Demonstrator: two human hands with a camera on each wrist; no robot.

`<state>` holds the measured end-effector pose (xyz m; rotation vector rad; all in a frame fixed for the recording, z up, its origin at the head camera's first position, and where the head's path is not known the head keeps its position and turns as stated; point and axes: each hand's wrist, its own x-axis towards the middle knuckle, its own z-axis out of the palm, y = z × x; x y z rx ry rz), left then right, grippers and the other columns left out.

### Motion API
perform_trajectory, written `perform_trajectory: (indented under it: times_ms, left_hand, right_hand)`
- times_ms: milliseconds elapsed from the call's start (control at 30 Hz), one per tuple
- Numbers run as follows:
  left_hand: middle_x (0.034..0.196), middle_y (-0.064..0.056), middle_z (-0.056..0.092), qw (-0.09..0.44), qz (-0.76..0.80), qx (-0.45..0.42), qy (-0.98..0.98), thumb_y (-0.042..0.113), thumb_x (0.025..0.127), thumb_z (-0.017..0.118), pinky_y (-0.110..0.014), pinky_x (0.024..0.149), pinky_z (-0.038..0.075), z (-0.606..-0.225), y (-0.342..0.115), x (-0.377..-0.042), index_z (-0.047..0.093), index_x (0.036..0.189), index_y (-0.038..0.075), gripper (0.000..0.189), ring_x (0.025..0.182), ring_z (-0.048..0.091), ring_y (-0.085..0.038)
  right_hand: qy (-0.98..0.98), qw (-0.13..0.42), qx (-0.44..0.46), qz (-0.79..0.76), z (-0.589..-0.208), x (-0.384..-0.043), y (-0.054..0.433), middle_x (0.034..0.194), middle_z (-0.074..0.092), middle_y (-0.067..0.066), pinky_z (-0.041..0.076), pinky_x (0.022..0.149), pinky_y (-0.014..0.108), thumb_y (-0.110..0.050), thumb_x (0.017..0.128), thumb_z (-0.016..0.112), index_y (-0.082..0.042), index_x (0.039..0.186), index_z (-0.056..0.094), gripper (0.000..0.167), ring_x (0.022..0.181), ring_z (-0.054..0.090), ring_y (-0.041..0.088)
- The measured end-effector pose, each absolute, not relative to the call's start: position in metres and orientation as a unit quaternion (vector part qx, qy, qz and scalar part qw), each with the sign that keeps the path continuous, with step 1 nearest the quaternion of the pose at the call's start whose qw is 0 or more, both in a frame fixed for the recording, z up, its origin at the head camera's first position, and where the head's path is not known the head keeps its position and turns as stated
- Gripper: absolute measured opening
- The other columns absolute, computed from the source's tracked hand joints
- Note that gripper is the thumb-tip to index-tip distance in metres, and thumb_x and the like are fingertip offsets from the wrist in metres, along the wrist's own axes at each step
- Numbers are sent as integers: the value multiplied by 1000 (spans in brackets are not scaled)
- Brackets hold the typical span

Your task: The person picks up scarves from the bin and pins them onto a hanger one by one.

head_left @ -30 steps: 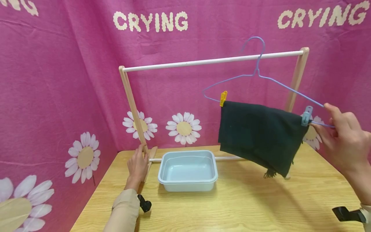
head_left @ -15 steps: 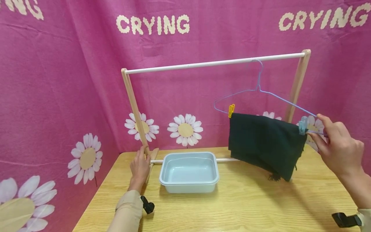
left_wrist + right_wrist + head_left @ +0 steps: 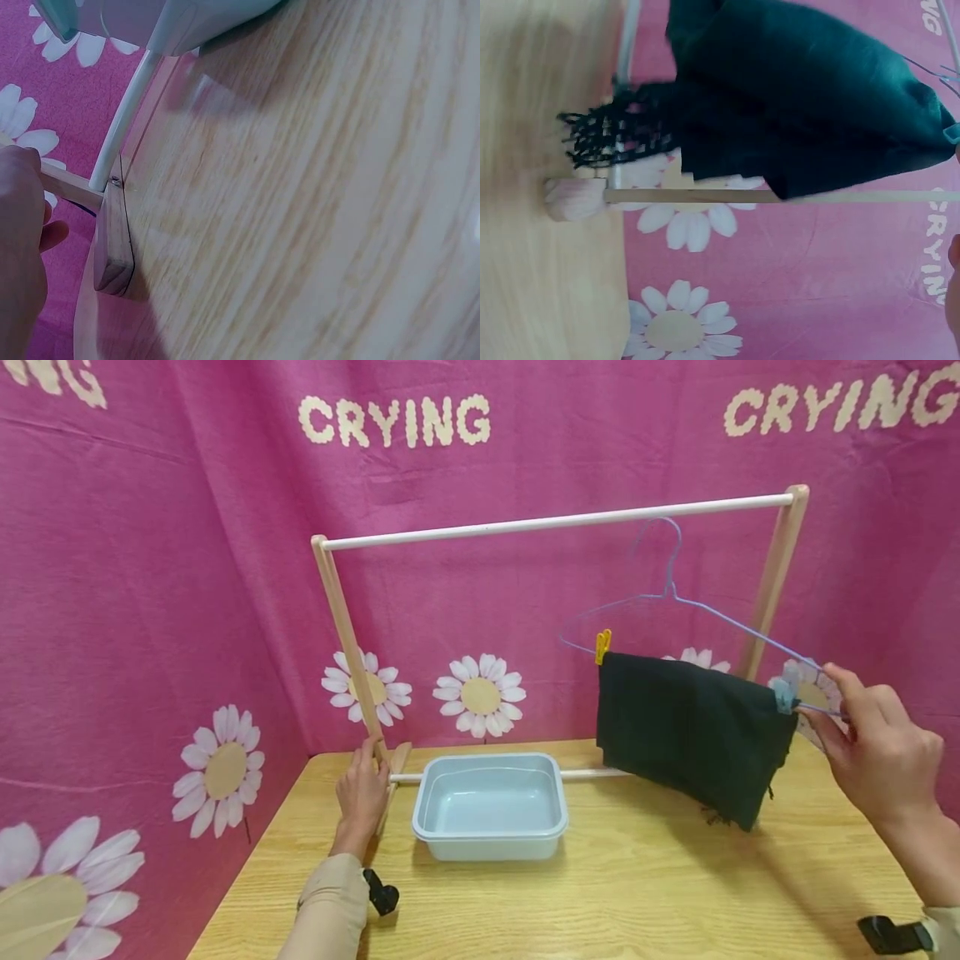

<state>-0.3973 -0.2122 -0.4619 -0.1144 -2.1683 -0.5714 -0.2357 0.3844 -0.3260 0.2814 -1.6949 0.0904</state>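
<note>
My right hand (image 3: 885, 743) pinches the right end of a thin blue wire hanger (image 3: 742, 628). From the hanger hangs a folded dark green fringed scarf (image 3: 690, 727), also large in the right wrist view, where its fringe (image 3: 622, 127) dangles. A yellow clothespin (image 3: 603, 647) clips its left corner and a light blue clothespin (image 3: 785, 689) its right. The hanger's hook (image 3: 663, 521) shows just under the white top rod (image 3: 555, 519); whether they touch I cannot tell. My left hand (image 3: 363, 789) grips the foot of the rack's left wooden post (image 3: 347, 635).
A pale blue plastic basin (image 3: 489, 847) stands on the wooden table (image 3: 570, 910), in front of the rack's lower white rod (image 3: 592, 773). The rack's right post (image 3: 776, 577) rises behind the hanger. A pink flowered curtain (image 3: 465, 602) closes off the back and left.
My right hand has lowered the hanger and scarf and shifted them slightly right; the hook has dropped from above the top rod to just below its line. My left hand stays at the post.
</note>
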Motion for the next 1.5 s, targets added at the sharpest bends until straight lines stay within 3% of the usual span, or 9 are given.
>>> perform_trajectory:
  times_ms: [233,467,667,833,900,1000,1267,1333,1500]
  left_hand:
    - [87,-16,68,437,-234,-46,-867,5,83,75,-45,45,43,-464,-214,-397,61,125,16,45,55,58,-35]
    - [86,-15,67,434,-236,-42,-868,4,83,75,-44,45,43,-465,-212,-396,61,125,17,46,56,58,-35]
    - [86,-14,67,433,-236,-46,-869,4,83,75,-40,44,41,-465,-210,-394,60,124,16,45,54,56,-32]
    - [90,-14,68,423,-240,-37,-873,4,85,74,-43,46,43,-465,-211,-393,60,125,18,45,57,59,-34]
    - [91,-15,68,418,-242,-33,-875,5,86,74,-43,46,44,-464,-211,-393,59,126,18,45,58,59,-34]
    - [92,-14,69,411,-244,-31,-878,7,87,72,-43,47,44,-462,-211,-393,59,127,19,44,59,59,-34]
    - [91,-15,69,413,-243,-31,-877,6,87,73,-43,47,44,-461,-210,-395,59,127,18,44,58,59,-33]
    - [91,-14,69,412,-245,-30,-877,6,87,73,-43,47,44,-461,-210,-395,59,127,19,44,59,59,-33]
    - [91,-14,69,416,-244,-30,-876,5,85,74,-43,47,44,-460,-210,-396,59,126,19,45,59,59,-34]
  right_hand:
    - [-751,648,108,62,-311,-236,383,76,50,25,26,35,34,-61,99,43,-5,131,59,66,63,50,38]
    - [-771,624,99,75,-310,-241,381,77,50,21,24,38,25,-62,98,43,-6,130,61,67,61,47,30]
    - [-743,658,96,76,-314,-242,382,77,52,23,23,37,35,-61,98,45,-8,126,64,63,66,52,37]
    - [-746,652,81,108,-307,-239,384,84,52,28,29,59,17,-61,98,46,-8,133,59,66,73,52,43]
    - [-752,642,78,125,-304,-237,383,87,51,29,22,69,7,-61,97,46,-7,136,57,67,76,50,43]
    - [-761,630,75,136,-301,-235,382,89,50,30,18,74,3,-60,98,46,-6,137,55,68,77,47,42]
    - [-770,627,68,99,-309,-243,387,81,51,26,24,47,22,-65,96,45,-7,133,59,70,68,50,37]
    - [-772,624,67,97,-315,-246,390,80,50,24,23,43,27,-66,96,44,-7,132,60,71,66,49,34]
    - [-776,615,63,121,-333,-250,397,78,50,22,23,46,17,-70,93,45,-8,132,61,75,70,34,-11]
